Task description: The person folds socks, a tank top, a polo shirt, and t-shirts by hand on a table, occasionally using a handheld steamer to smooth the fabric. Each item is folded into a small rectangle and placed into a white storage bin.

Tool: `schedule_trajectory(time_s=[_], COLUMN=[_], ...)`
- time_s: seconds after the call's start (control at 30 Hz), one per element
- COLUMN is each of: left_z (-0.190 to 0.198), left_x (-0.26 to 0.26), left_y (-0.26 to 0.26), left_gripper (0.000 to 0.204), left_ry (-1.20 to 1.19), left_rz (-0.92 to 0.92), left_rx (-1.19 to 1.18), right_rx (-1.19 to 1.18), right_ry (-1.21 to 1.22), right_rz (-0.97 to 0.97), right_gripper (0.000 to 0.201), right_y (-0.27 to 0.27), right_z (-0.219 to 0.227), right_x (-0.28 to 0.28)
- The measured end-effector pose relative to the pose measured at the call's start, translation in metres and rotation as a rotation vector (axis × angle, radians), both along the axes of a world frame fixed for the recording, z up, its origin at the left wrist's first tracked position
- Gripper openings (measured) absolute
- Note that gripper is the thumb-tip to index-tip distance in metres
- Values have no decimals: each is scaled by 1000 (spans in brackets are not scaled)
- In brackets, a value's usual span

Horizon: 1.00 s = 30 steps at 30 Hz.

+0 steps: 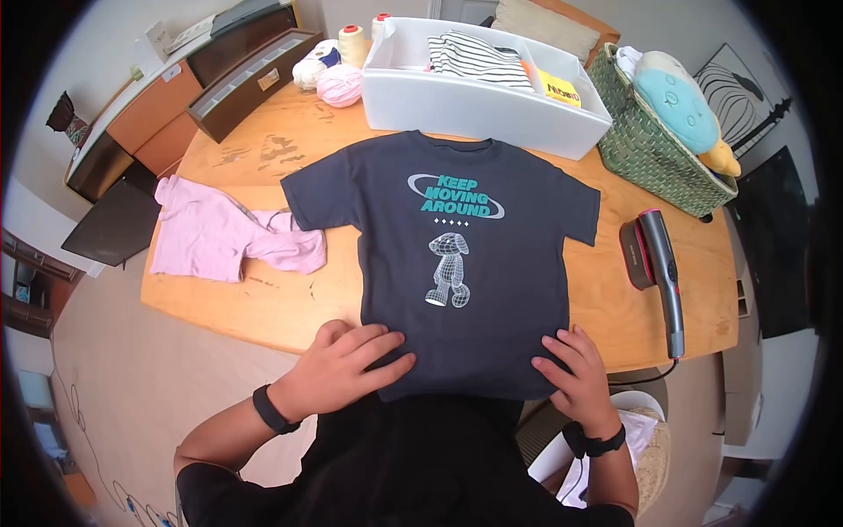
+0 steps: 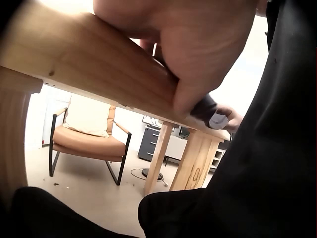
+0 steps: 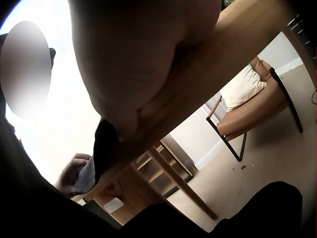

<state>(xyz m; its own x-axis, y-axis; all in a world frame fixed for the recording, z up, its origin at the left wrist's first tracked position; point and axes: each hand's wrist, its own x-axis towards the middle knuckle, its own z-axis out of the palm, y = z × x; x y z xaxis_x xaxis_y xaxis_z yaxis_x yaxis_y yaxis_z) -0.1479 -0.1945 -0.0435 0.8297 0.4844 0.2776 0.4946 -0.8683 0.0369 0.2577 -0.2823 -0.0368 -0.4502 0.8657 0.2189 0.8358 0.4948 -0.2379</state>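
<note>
A dark navy T-shirt (image 1: 465,342) lies front up and spread on the wooden table, its neckline at the far side and its hem at the near edge. Its print reads "KEEP MOVING AROUND" above a wireframe dog figure. My left hand (image 1: 351,367) rests on the lower left side of the shirt, fingers extended over the cloth. On the lower right side rests my right hand (image 1: 575,376), fingers spread loosely. In the left wrist view, dark cloth (image 2: 203,108) hangs at the table edge beside the left thumb.
Crumpled pink clothing (image 1: 206,233) lies left of the shirt. To the right stands a handheld garment steamer (image 1: 669,281) with its cord. Behind are a white bin (image 1: 474,105) holding striped cloth, a green woven basket (image 1: 650,132) with plush toys, pink yarn (image 1: 340,86) and a brown organizer (image 1: 255,83).
</note>
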Motion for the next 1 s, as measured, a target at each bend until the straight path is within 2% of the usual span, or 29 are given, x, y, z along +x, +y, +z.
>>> schedule_trajectory(time_s=[0.07, 0.1, 0.17, 0.2, 0.27, 0.3, 0.33, 0.37, 0.4, 0.43, 0.47, 0.5, 0.53, 0.57, 0.6, 0.67, 0.7, 0.83, 0.93, 1.0], left_z=[0, 0, 3, 2, -1, 4, 9, 13, 14, 13, 17, 25, 32, 36, 36, 30, 29, 21, 38, 45], left_x=[-7, -8, -11, -13, -17, -16, -15, -14, -13, -17, -14, -10, -5, 0, 5, 12, 14, 8, -2, -17], left_y=[-1, 0, 0, 0, 1, 0, -1, -3, -4, -1, 2, 4, 7, 13, 16, 21, 22, 34, 42, 45], left_gripper=[40, 40, 33, 33, 32, 25, 25, 22, 20, 15, 15, 27, 42, 65, 65, 69, 70, 70, 60, 44], left_ry=[-144, -143, -333, -331, -613, -682, -681, -764, -845, -811, -813, -753, -693, -596, -597, -507, -481, -539, -615, -605], left_rz=[-113, -115, -156, -158, -53, -28, -29, 84, 201, 233, 233, 225, 218, 191, 196, 229, 298, 276, 268, 307], left_rx=[-50, -51, -224, -229, -580, -616, -618, -792, -966, -1047, -1048, -949, -849, -627, -626, -276, -303, -182, -74, -60], right_rx=[81, 80, 77, 73, 87, 85, 33, -21, -24, -22, -20, -84, -85, -96, -110, -113, -110, -102, -57, 61], right_ry=[127, 128, 296, 298, 462, 463, 618, 772, 770, 780, 792, 886, 885, 917, 950, 947, 943, 947, 938, 930], right_rz=[0, -2, -75, -78, -81, -83, -126, -169, -172, -144, -116, -155, -152, -143, -134, -106, -83, -33, -102, -146], right_gripper=[47, 47, 28, 28, 17, 17, 13, 9, 9, 8, 7, 6, 6, 6, 7, 7, 8, 8, 9, 13], right_y=[-2, -3, -4, -5, -5, -7, -11, -13, -12, -7, -4, -3, -1, 3, 6, 12, 14, 19, 15, 13], right_z=[-6, -6, -3, 0, 4, 4, 4, 5, 7, 12, 16, 21, 24, 26, 28, 30, 30, 31, 29, 28], right_x=[2, 1, 0, 0, -2, -2, -1, -1, -1, -1, -2, -5, -6, -7, -8, -10, -11, -14, -8, -4])
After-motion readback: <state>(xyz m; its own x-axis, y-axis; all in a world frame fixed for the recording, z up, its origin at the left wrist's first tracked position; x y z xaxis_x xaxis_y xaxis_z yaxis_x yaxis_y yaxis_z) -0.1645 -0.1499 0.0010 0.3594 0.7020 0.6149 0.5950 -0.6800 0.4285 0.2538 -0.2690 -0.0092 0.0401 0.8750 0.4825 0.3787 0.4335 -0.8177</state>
